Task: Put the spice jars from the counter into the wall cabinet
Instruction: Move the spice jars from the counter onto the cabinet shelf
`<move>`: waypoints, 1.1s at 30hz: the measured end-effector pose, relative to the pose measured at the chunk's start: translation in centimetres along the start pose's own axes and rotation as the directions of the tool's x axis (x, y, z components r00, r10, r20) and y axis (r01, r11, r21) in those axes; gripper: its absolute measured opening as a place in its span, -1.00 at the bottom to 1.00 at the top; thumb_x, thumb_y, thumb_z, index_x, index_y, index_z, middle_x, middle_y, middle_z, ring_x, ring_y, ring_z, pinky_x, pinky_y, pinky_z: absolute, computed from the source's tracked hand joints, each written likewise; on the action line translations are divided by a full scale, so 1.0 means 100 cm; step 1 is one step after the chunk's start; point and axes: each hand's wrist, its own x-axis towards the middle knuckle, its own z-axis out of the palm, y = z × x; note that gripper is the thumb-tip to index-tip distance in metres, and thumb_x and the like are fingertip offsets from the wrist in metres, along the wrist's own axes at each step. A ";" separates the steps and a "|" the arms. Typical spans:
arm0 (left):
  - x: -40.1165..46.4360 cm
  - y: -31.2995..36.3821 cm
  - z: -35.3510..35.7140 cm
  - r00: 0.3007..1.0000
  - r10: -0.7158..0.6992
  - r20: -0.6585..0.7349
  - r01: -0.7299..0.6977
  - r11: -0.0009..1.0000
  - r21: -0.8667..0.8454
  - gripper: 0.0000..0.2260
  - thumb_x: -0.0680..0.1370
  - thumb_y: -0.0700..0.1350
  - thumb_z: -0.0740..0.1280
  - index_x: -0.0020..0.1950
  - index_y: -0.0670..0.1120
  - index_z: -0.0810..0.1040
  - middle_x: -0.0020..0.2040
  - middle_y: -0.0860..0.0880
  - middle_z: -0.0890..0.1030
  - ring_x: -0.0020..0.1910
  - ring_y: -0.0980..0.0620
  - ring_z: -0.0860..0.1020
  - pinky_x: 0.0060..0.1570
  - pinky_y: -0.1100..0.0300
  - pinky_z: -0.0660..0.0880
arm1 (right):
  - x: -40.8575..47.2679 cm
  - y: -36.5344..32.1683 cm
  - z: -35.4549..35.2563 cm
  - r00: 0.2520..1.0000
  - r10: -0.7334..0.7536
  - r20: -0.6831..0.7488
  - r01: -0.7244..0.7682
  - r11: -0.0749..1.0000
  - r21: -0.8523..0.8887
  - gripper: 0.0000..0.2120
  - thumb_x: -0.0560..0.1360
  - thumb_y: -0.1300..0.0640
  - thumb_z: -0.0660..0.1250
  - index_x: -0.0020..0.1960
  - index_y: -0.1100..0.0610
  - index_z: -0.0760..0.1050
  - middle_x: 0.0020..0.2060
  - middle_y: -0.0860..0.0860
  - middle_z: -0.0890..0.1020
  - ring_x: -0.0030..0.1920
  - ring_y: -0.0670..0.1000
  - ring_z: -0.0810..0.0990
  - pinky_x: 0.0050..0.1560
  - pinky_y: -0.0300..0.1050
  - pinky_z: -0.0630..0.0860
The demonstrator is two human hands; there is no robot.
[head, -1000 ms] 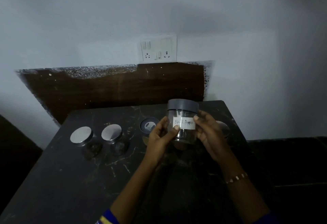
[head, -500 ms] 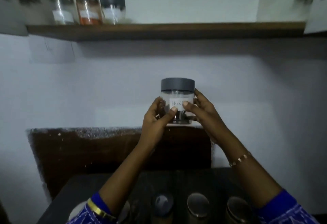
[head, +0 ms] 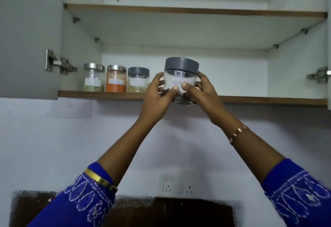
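Left hand (head: 157, 97) and right hand (head: 202, 95) grip the grey-lidded jar (head: 180, 76), upright, at the lower shelf (head: 250, 99) front edge. Three jars (head: 115, 79) stand on that shelf, left of it. Shelf right of it bare.

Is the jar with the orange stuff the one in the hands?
No, the orange jar stands on the shelf; both hands hold the grey-lidded jar.
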 end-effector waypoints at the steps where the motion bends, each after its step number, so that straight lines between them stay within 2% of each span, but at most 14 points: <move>1: 0.011 -0.001 -0.003 1.000 0.029 0.007 -0.029 0.999 0.012 -0.46 0.49 -0.09 0.35 0.44 -0.08 0.26 0.30 -0.16 0.45 0.13 -0.01 0.50 0.13 0.12 0.51 | 0.011 0.000 0.004 1.000 -0.025 -0.011 0.025 0.999 -0.024 -0.45 0.49 0.06 0.34 0.42 -0.01 0.23 0.21 0.12 0.54 0.17 0.09 0.57 0.14 0.03 0.56; 5: 0.044 -0.012 -0.013 0.996 0.050 0.075 -0.061 0.987 0.149 -0.50 0.54 -0.12 0.29 0.44 -0.04 0.19 0.29 -0.15 0.49 0.22 -0.06 0.49 0.15 0.10 0.48 | 0.045 0.005 0.018 0.996 -0.086 0.010 0.086 0.988 -0.127 -0.47 0.51 0.10 0.31 0.43 0.00 0.22 0.16 0.08 0.52 0.16 0.05 0.55 0.10 -0.05 0.57; 9: 0.069 -0.031 -0.024 0.986 0.033 0.164 -0.082 0.951 0.298 -0.48 0.56 -0.13 0.26 0.46 -0.04 0.11 0.20 -0.08 0.52 0.15 -0.04 0.51 0.13 0.09 0.44 | 0.073 0.018 0.035 0.997 -0.018 0.071 0.030 0.986 -0.164 -0.54 0.52 0.17 0.28 0.39 0.06 0.27 0.15 0.14 0.55 0.13 0.12 0.57 0.08 -0.04 0.54; 12: 0.088 -0.044 -0.030 0.984 -0.041 0.176 -0.031 0.921 0.388 -0.49 0.55 -0.10 0.27 0.47 -0.04 0.16 0.25 -0.13 0.52 0.22 -0.09 0.49 0.18 0.04 0.43 | 0.092 0.027 0.042 0.992 0.037 0.118 -0.006 0.966 -0.259 -0.55 0.54 0.11 0.26 0.39 0.07 0.25 0.19 0.12 0.55 0.12 0.09 0.55 0.08 -0.06 0.48; 14: 0.098 -0.052 -0.028 0.979 -0.078 0.189 -0.024 0.874 0.485 -0.49 0.54 -0.12 0.29 0.44 -0.05 0.21 0.24 -0.15 0.53 0.18 -0.12 0.50 0.12 0.08 0.43 | 0.102 0.033 0.042 0.984 0.082 0.157 -0.021 0.934 -0.358 -0.54 0.55 0.06 0.25 0.40 0.09 0.23 0.24 0.08 0.52 0.16 0.07 0.52 0.13 -0.03 0.47; 16: 0.105 -0.056 -0.024 0.975 -0.120 0.189 -0.011 0.818 0.575 -0.50 0.49 -0.17 0.34 0.40 -0.10 0.28 0.20 -0.17 0.54 0.16 -0.14 0.51 0.06 0.13 0.41 | 0.111 0.036 0.041 0.977 0.131 0.169 -0.040 0.887 -0.460 -0.57 0.55 0.09 0.25 0.38 0.14 0.30 0.26 0.11 0.52 0.22 0.12 0.51 0.24 0.06 0.46; 18: 0.112 -0.059 -0.023 0.964 -0.176 0.201 0.016 0.788 0.616 -0.50 0.46 -0.23 0.35 0.38 -0.13 0.30 0.20 -0.18 0.54 0.17 -0.15 0.50 0.10 0.09 0.41 | 0.116 0.038 0.041 0.974 0.166 0.157 -0.058 0.845 -0.531 -0.64 0.54 0.18 0.25 0.32 0.22 0.40 0.24 0.18 0.54 0.21 0.16 0.52 0.26 0.07 0.45; 19: 0.114 -0.059 -0.023 0.954 -0.212 0.211 0.036 0.782 0.622 -0.50 0.46 -0.26 0.33 0.38 -0.13 0.30 0.21 -0.19 0.53 0.19 -0.15 0.49 0.14 0.07 0.42 | 0.119 0.039 0.041 0.973 0.180 0.147 -0.071 0.831 -0.552 -0.64 0.54 0.19 0.27 0.31 0.26 0.41 0.23 0.21 0.54 0.18 0.16 0.53 0.22 0.03 0.47; 21: 0.119 -0.058 -0.024 0.929 -0.293 0.228 0.090 0.773 0.628 -0.52 0.47 -0.28 0.30 0.38 -0.13 0.31 0.25 -0.19 0.51 0.21 -0.15 0.48 0.19 0.04 0.41 | 0.124 0.040 0.041 0.968 0.226 0.113 -0.118 0.801 -0.586 -0.58 0.52 0.15 0.31 0.30 0.34 0.39 0.20 0.21 0.55 0.01 0.10 0.54 -0.06 -0.13 0.49; 23: 0.123 -0.057 -0.024 0.906 -0.366 0.214 0.139 0.733 0.666 -0.53 0.49 -0.27 0.29 0.39 -0.16 0.32 0.32 -0.19 0.45 0.27 -0.15 0.44 0.25 0.05 0.39 | 0.128 0.040 0.042 0.957 0.279 0.079 -0.171 0.761 -0.626 -0.56 0.52 0.14 0.32 0.30 0.36 0.38 0.14 0.19 0.55 -0.12 0.05 0.50 -0.22 -0.22 0.39; 25: 0.125 -0.055 -0.023 0.886 -0.418 0.198 0.136 0.645 0.752 -0.59 0.52 -0.22 0.27 0.37 -0.24 0.37 0.36 -0.20 0.41 0.31 -0.16 0.41 0.28 0.06 0.35 | 0.131 0.041 0.045 0.955 0.290 0.062 -0.171 0.709 -0.684 -0.61 0.53 0.18 0.29 0.29 0.36 0.39 0.22 0.22 0.53 -0.01 0.08 0.50 -0.17 -0.20 0.35; 29: 0.130 -0.060 -0.019 0.862 -0.452 0.227 0.075 0.558 0.826 -0.72 0.55 -0.18 0.19 0.23 -0.26 0.45 0.26 -0.19 0.48 0.21 -0.14 0.47 0.17 0.09 0.39 | 0.132 0.043 0.052 0.952 0.297 0.080 -0.107 0.562 -0.820 -0.74 0.55 0.27 0.21 0.21 0.34 0.44 0.26 0.23 0.50 -0.01 0.11 0.43 -0.42 -0.31 0.19; 31: 0.130 -0.060 -0.014 0.858 -0.467 0.216 0.075 0.528 0.846 -0.71 0.58 -0.16 0.14 0.25 -0.25 0.41 0.29 -0.22 0.45 0.14 -0.13 0.45 0.14 0.11 0.35 | 0.132 0.044 0.054 0.947 0.311 0.086 -0.099 0.532 -0.841 -0.84 0.56 0.29 0.17 0.03 0.33 0.48 0.17 0.22 0.54 -0.08 0.07 0.39 -0.43 -0.33 0.18; 33: 0.129 -0.060 -0.008 0.871 -0.459 0.178 0.104 0.525 0.845 -0.69 0.60 -0.17 0.11 0.28 -0.27 0.41 0.31 -0.24 0.45 0.12 -0.15 0.46 0.13 0.09 0.36 | 0.131 0.043 0.054 0.939 0.339 0.065 -0.134 0.534 -0.835 -0.82 0.56 0.30 0.12 -0.13 0.33 0.45 -0.13 0.13 0.52 -0.23 0.06 0.38 -0.44 -0.33 0.17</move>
